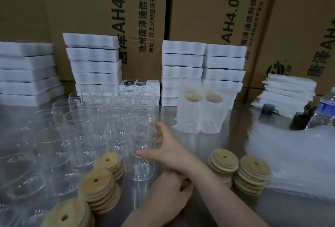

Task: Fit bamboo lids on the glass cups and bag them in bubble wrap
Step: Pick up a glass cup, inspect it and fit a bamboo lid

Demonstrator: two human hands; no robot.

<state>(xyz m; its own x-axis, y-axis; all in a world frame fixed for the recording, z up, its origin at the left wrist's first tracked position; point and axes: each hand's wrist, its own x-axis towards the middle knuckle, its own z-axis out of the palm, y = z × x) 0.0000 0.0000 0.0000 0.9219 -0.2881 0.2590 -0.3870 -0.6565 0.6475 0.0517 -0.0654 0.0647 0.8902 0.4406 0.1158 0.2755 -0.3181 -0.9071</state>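
A person's right hand [168,147] reaches across a shiny metal table [192,145], thumb and fingers curled round one clear glass cup [141,154]. The left hand [168,190] sits below the right wrist, fingers curled; anything it holds is hidden. Many empty cups [94,121] crowd the left side. Stacks of bamboo lids [98,186] stand near both hands. Two lidded cups in bubble-wrap bags [199,112] stand behind. Bubble-wrap sheets [293,156] lie right, beside a water bottle [324,108]. White foam trays [183,59] and cardboard boxes [208,9] fill the back.
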